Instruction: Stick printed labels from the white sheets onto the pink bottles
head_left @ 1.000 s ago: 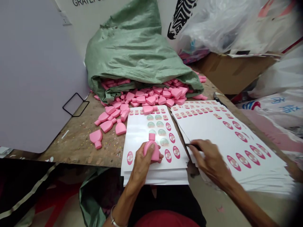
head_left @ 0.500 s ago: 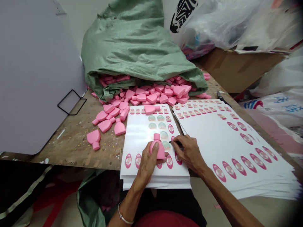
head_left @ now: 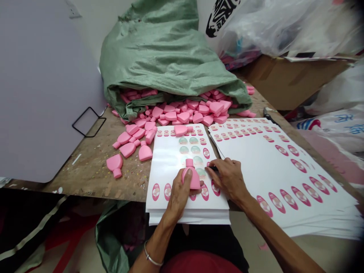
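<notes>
My left hand (head_left: pixel 179 193) is closed on a pink bottle-shaped piece (head_left: pixel 191 178), its cap end pointing away from me, over the lower part of a sticker sheet (head_left: pixel 165 163). My right hand (head_left: pixel 227 176) pinches a thin black tool (head_left: pixel 212 167); the tool's tip is at the green stickers right of the pink piece. Oval pink stickers (head_left: pixel 156 192) run along the sheet's lower part. Another pink piece (head_left: pixel 181 130) lies on the sheet's top rows.
Pink pieces (head_left: pixel 170 115) spill from a green sack (head_left: pixel 159 57) at the back. Printed sheets (head_left: pixel 250 163) lie at the right, a black-handled tool (head_left: pixel 270 115) behind them. A black wire stand (head_left: pixel 89 122) is at the left. A cardboard box (head_left: pixel 287 81) and plastic bags are at the right.
The view has shifted slightly. My right hand has turned a little, with the black tool showing more between its fingers. My left hand still holds the pink piece.
</notes>
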Motion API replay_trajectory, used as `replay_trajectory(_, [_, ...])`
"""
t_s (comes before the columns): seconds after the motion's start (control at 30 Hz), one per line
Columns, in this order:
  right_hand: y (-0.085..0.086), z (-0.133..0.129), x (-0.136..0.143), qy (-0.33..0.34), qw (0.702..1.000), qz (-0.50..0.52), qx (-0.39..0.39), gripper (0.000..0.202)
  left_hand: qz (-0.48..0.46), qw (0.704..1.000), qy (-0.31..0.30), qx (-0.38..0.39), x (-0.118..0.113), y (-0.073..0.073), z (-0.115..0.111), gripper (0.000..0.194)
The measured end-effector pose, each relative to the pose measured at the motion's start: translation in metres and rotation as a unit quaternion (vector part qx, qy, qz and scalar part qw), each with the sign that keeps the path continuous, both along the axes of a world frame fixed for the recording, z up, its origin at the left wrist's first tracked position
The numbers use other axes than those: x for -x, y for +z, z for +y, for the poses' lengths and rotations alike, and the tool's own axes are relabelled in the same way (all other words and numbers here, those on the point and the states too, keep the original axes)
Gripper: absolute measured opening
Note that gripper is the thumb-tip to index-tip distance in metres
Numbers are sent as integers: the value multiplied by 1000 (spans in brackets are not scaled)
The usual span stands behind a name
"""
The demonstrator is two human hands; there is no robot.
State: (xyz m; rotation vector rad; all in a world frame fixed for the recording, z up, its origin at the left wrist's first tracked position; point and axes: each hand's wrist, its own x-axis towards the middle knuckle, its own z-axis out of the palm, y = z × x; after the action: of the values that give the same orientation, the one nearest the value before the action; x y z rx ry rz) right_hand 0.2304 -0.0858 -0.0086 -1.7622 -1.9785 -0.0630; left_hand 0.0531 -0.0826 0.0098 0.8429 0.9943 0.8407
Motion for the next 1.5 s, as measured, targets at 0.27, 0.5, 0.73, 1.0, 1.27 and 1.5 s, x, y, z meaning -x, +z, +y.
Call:
replay_trajectory(0.27, [-5,2,4,-8,995,96,2,18,-16,1000,13,7,-1,-2,-2,42])
replay_trajectory(0.5, [16,-4,0,-75,933,349,52,28,-51,999,16,7,2,-1,-1,43])
replay_trajectory(0.73, [42,-17,15,-54,889,431,145,49,-119,991,23,49,3,11,-7,52])
replay_trajectory(1.0, [50,-21,38,-28,882,440,166,39,-165,984,37,58,5,21,-10,64])
replay_trajectory(1.27, [49,-21,41,-21,883,444,153,35,-128,988,53,63,5,22,-12,66])
replay_trajectory(1.5, [52,-21,44,-17,884,442,149,32,-128,989,51,47,8,21,-12,64])
